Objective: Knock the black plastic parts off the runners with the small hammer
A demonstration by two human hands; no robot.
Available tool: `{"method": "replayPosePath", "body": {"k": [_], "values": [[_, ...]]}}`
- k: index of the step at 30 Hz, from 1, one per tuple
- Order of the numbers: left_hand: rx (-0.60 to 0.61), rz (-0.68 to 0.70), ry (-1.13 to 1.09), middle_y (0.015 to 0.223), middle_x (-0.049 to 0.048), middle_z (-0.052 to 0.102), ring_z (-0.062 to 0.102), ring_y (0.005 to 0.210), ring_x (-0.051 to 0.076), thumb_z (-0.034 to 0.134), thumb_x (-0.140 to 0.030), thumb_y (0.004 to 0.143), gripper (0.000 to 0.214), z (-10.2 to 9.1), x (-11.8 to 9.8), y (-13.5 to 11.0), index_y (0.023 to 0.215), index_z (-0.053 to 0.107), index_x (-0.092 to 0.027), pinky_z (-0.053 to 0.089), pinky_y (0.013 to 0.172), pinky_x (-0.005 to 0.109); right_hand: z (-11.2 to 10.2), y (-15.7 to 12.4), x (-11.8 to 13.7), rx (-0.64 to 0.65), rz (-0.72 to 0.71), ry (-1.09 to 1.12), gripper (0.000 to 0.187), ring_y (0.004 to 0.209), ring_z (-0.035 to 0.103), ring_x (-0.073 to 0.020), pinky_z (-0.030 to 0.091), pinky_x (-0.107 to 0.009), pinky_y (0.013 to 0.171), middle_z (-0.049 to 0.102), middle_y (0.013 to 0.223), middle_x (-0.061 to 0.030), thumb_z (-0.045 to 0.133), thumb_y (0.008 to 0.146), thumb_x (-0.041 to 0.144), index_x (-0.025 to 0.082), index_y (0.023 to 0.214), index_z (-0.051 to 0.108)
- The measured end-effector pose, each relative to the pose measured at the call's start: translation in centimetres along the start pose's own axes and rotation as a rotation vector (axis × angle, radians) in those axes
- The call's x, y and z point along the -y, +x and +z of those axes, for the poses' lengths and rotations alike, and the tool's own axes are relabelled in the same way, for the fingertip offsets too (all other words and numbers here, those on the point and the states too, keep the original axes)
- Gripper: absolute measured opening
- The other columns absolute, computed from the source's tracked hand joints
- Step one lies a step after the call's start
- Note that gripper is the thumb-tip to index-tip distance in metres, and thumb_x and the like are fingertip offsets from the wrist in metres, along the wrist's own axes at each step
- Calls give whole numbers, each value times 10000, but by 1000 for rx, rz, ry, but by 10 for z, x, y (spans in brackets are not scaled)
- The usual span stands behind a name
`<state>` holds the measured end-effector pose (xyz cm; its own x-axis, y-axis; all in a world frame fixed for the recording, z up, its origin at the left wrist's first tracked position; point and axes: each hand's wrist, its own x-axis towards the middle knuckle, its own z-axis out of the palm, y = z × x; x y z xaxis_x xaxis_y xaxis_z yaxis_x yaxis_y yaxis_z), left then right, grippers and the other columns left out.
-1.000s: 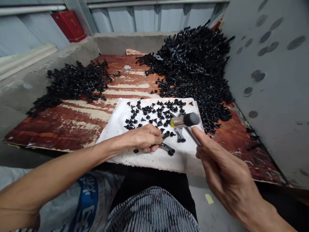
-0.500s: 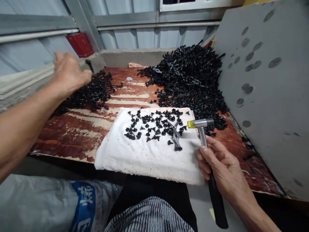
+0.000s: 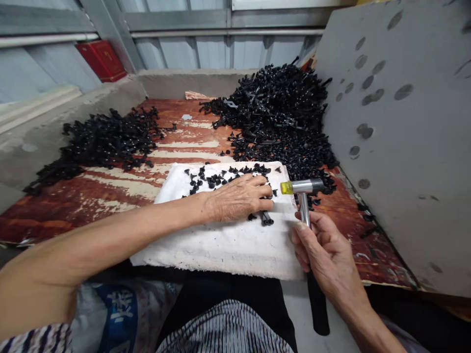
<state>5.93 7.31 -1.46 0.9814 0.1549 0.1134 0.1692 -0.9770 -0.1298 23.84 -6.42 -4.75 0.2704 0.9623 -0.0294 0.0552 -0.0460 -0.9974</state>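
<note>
My right hand (image 3: 327,250) is closed round a small mallet (image 3: 303,208) with a yellow face, a metal head and a black handle. Its head stands over the right edge of a folded white cloth (image 3: 221,250). On the middle of that cloth, palm down, lies my left hand (image 3: 243,196), fingers bent and closed over slim black strip parts (image 3: 267,220). The strips' ends stick out below the fingers; the fingertips' hold is partly hidden. Several small black plastic studs (image 3: 217,180) are scattered on the cloth around this hand.
A large heap of black parts (image 3: 279,113) rises at the back right beside a grey panel (image 3: 390,147). Another heap (image 3: 106,139) lies on the left of the worn red-brown tabletop (image 3: 125,186). A red box (image 3: 103,60) sits by the wall; a printed sack (image 3: 121,318) is below.
My left hand has come from above the left heap to the cloth; the black part near its fingers is no longer visible there. My right hand still holds the mallet. The view has shifted slightly.
</note>
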Motion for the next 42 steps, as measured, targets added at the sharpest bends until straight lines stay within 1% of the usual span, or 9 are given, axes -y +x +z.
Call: {"method": "replayPosePath", "body": {"k": [5,11,14,18,24,28,31,36,42], "values": [[-29,-52,-45,1026,96,682,543,1009,234,420,-123,941,267,-5,3,6,1031,667,-174,346,899,384,1,-1,0,-20,-1,-6,281,393,349,-68,316,-202,325,510,633,60,636,873,488,229,840,530],[-166,-371,-110,885,83,645,542,807,195,352,-100,930,327,-42,-6,3,1047,653,-149,385,763,326,-3,-3,0,-16,-4,35,284,369,375,-87,326,-195,330,458,500,92,627,881,504,236,860,534],[-221,-509,-299,799,44,597,509,710,156,378,-124,931,262,-50,-17,-4,932,640,-147,380,683,286,-2,-5,8,14,0,81,270,372,409,-93,345,-197,329,503,519,84,633,884,494,245,911,533],[-97,-567,-781,652,-29,518,471,615,101,416,-161,927,234,-47,-40,-15,816,622,-164,372,624,229,9,-7,21,53,-7,167,305,386,461,-91,359,-182,322,577,556,71,711,829,467,247,878,505],[70,-589,-1270,703,-38,522,454,598,80,473,-192,902,181,-40,-64,-34,959,639,-147,371,551,200,26,-7,26,160,50,131,325,325,394,-67,324,-176,309,520,466,102,720,807,420,245,767,449],[192,-706,-1586,705,-31,544,501,520,71,537,-192,847,65,-33,-74,-43,882,565,-145,413,470,191,29,-10,25,194,-64,-48,208,350,377,-63,301,-196,336,474,471,92,662,834,374,210,755,562],[171,-772,-1752,751,-4,590,551,545,78,585,-266,831,123,-28,-81,-48,844,546,-150,453,448,183,32,-11,23,254,-67,-127,179,355,352,-65,270,-209,336,455,481,89,618,839,359,186,791,628],[128,-904,-1717,728,7,622,485,443,32,514,-296,893,181,-27,-85,-50,829,570,-136,332,368,137,35,-9,25,338,-3,-167,189,357,354,-72,282,-218,330,474,517,75,595,833,355,174,836,647],[25,-1091,-1580,698,7,642,444,420,1,512,-210,878,183,-29,-74,-63,721,555,-127,311,401,122,12,-8,28,229,-269,-532,295,600,627,-162,509,-264,515,664,757,-52,488,938,355,147,1061,659]]}}
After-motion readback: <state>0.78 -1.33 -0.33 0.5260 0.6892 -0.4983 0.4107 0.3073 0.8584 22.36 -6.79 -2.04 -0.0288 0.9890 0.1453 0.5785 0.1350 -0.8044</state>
